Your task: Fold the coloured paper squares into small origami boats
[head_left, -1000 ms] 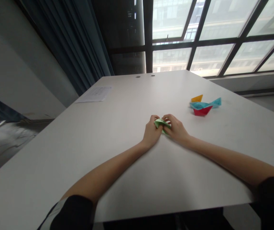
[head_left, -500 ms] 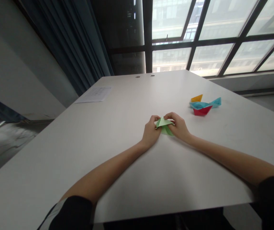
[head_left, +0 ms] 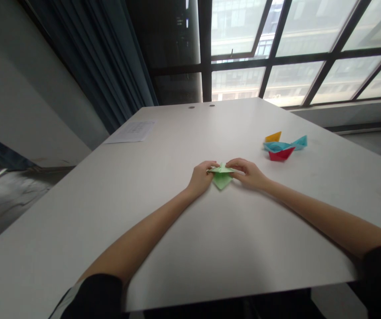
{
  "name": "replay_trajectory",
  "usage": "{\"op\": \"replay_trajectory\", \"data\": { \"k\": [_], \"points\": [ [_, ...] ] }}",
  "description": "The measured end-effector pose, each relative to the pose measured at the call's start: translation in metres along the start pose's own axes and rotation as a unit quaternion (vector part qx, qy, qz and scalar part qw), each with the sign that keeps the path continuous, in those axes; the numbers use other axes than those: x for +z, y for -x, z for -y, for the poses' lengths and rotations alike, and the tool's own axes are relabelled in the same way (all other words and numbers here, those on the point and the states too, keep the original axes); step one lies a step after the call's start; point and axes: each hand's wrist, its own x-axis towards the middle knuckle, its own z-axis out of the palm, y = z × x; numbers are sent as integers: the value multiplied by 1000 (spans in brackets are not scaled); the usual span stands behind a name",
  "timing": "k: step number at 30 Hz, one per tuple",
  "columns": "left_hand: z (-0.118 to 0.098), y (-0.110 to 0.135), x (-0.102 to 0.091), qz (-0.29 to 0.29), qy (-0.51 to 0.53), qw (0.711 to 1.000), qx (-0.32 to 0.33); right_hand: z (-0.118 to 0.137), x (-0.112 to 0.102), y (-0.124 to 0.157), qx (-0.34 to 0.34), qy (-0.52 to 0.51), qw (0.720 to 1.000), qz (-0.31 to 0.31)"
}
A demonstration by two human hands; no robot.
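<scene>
A partly folded piece of light green paper (head_left: 221, 179) is held between both hands just above or on the white table (head_left: 177, 248); I cannot tell which. Its lower part comes to a point toward me, and a flap spreads sideways across the top. My left hand (head_left: 201, 178) pinches the left end of the flap between thumb and fingers. On the other side, my right hand (head_left: 249, 173) is closed on the right end, thumb below and fingers above. The fingers cover the paper's outer corners.
To the right lie folded paper boats close together: a yellow one (head_left: 273, 137), light blue folded paper (head_left: 278, 146) and a red one (head_left: 281, 154). A printed sheet (head_left: 132, 132) is at the table's left edge. Windows and a dark blue curtain (head_left: 110, 66) stand beyond.
The hands have moved slightly apart, mostly the left hand leftward. The green paper has turned and spread, so its flap now lies level and its lower point faces me.
</scene>
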Motion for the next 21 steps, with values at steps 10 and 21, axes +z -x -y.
{"op": "replay_trajectory", "data": {
  "k": [10,21],
  "points": [
    [20,-2,-16,148,-176,957,178,-8,-16,0,-104,189,968,129],
    [3,2,-13,145,-245,940,188,-5,-10,1,-118,245,956,114]
  ]
}}
